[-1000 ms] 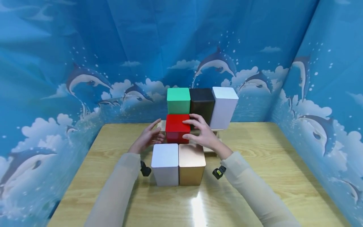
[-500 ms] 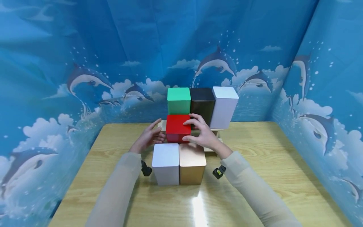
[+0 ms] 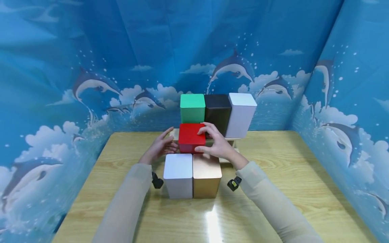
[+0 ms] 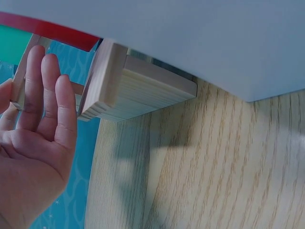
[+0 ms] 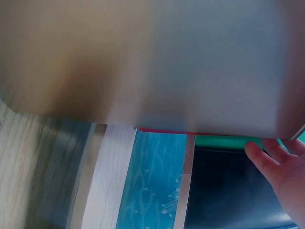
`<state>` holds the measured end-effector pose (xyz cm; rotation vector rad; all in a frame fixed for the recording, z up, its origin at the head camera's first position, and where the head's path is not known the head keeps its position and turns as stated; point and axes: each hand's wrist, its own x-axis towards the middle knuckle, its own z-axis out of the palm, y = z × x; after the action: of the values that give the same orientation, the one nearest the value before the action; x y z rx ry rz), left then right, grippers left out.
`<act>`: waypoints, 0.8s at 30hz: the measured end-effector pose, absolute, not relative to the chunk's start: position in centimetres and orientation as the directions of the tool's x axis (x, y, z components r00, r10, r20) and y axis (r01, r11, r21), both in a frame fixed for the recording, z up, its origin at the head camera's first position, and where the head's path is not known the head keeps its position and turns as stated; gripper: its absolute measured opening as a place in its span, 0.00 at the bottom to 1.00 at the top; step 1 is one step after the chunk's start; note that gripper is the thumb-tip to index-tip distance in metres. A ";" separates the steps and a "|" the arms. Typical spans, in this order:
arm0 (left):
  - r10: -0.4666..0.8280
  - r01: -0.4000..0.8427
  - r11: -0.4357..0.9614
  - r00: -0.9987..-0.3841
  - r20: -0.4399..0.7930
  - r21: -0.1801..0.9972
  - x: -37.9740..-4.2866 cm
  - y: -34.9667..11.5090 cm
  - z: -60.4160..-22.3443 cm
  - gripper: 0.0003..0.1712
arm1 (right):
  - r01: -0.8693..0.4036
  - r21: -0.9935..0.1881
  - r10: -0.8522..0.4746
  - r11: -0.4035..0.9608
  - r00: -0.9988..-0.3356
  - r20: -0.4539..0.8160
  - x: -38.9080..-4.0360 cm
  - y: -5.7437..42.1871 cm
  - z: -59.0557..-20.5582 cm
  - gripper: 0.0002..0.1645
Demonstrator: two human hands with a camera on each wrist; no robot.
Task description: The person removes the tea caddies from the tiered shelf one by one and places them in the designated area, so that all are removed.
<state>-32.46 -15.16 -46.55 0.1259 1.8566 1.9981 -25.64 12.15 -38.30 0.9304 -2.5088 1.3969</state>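
Note:
A red box (image 3: 189,135) with rounded corners sits on a stepped wooden rack (image 3: 174,134), behind a white box (image 3: 178,167) and a gold box (image 3: 207,167). My right hand (image 3: 219,145) holds its right side, fingers bent over the top edge and thumb at the front corner. At the left side my left hand (image 3: 158,148) lies alongside, and its fingers (image 4: 66,102) extend nearly straight beside the rack in the left wrist view. In the right wrist view, the gold box's wall covers much of the scene and hides most of the red box.
Behind the red box, higher up, stand a green box (image 3: 192,109), a black box (image 3: 217,114) and a tall white box (image 3: 241,116) side by side. The wooden table (image 3: 273,189) ends at a blue dolphin-print curtain (image 3: 146,50). The front white and gold boxes stand between my forearms.

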 end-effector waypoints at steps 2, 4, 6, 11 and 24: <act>0.351 -0.234 -0.034 -0.913 -0.208 0.972 -32.5 -15.2 -46.5 0.32 | -0.567 -0.729 -0.448 0.383 -0.804 0.390 -25.7 12.2 -38.3 0.27; 0.353 -0.229 -0.034 -0.913 -0.203 0.973 -32.5 -15.1 -46.4 0.32 | -0.566 -0.729 -0.444 0.384 -0.806 0.392 -25.8 12.1 -38.3 0.26; 0.356 -0.225 -0.033 -0.913 -0.199 0.974 -32.5 -15.1 -46.4 0.32 | -0.564 -0.733 -0.442 0.380 -0.807 0.392 -25.8 12.2 -38.3 0.26; 0.351 -0.238 -0.040 -0.913 -0.209 0.971 -32.5 -15.1 -46.4 0.32 | -0.544 -0.759 -0.435 0.358 -0.816 0.380 -25.7 12.3 -38.3 0.26; 0.379 -0.232 -0.050 -0.904 -0.196 0.971 -32.6 -15.3 -46.5 0.34 | -0.500 -0.799 -0.402 0.334 -0.842 0.359 -23.3 12.4 -35.6 0.23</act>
<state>-32.61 -15.27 -46.53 0.1554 1.8227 2.0074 -23.29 12.41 -35.56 0.8435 -2.4848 1.5444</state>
